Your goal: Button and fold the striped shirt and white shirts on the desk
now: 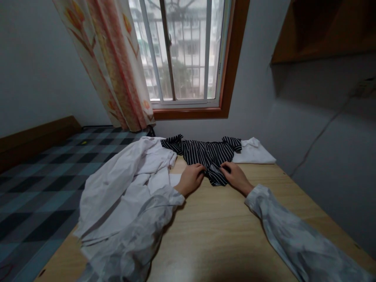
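A small black shirt with thin white stripes [205,152] lies spread on the wooden table [223,227], collar away from me. My left hand [190,179] pinches its lower left edge with curled fingers. My right hand [235,176] grips the lower right edge, fingers closed on the cloth. Both hands sit at the shirt's near hem, which looks bunched between them.
A crumpled white garment [123,184] covers the table's left side and hangs over its edge. A folded white cloth [254,154] lies behind the shirt at the right. A bed with a checked cover [44,184] stands at the left. Window and curtain [114,58] are beyond.
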The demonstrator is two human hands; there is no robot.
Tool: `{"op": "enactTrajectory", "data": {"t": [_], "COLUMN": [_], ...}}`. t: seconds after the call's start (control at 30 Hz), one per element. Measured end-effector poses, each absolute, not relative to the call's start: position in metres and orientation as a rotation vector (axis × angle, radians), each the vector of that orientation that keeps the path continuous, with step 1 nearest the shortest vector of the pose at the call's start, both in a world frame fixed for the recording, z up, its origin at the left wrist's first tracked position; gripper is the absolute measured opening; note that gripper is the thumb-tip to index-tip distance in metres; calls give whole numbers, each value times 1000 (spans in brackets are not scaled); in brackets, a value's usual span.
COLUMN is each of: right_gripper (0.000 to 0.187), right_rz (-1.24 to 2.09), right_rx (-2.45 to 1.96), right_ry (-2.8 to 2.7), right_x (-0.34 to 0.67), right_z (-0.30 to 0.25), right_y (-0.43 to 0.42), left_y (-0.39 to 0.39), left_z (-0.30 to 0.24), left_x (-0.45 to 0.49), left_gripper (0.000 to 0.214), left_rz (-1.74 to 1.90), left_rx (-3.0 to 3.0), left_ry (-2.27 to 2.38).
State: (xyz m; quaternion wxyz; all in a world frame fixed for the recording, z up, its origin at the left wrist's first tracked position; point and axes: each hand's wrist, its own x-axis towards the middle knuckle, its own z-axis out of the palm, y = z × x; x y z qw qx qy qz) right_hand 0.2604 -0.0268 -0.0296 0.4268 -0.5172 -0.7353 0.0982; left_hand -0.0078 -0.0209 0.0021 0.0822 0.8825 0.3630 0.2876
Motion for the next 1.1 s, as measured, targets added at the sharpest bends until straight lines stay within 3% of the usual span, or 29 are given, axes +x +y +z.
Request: {"op": "enactTrajectory", "data": {"t": [0.3,0.53,0.73,0.87,1.0,1.1], "right_gripper": [29,25,30,29,30,26], "right_rz": [469,524,206,139,161,161], "right_rx": [-1126,-1142,-1296,-1318,-1323,-1349], "right_ry": [-1429,-1529,-1798,-1858,-1832,-1807], "right_x": [236,230,226,227,227,226], "right_z": [-22,-24,-27,-28,-26,-23], "right_y": [-36,-38,-44,-46,-48,-50], "left_y": [-25,-23,-29,-27,-28,-29], "left_z": [7,6,9,6,6,6], "left_x": [-30,-24,-17,-17,-18,-19], "left_gripper": [26,32,27,15,32,32], "left_rz": [1469,1124,847,820,963,940], "left_rx": [2350,2308,2523,2555,2494,2648], "left_ry": [1189,1173,1277,1283,1284,1183]}}
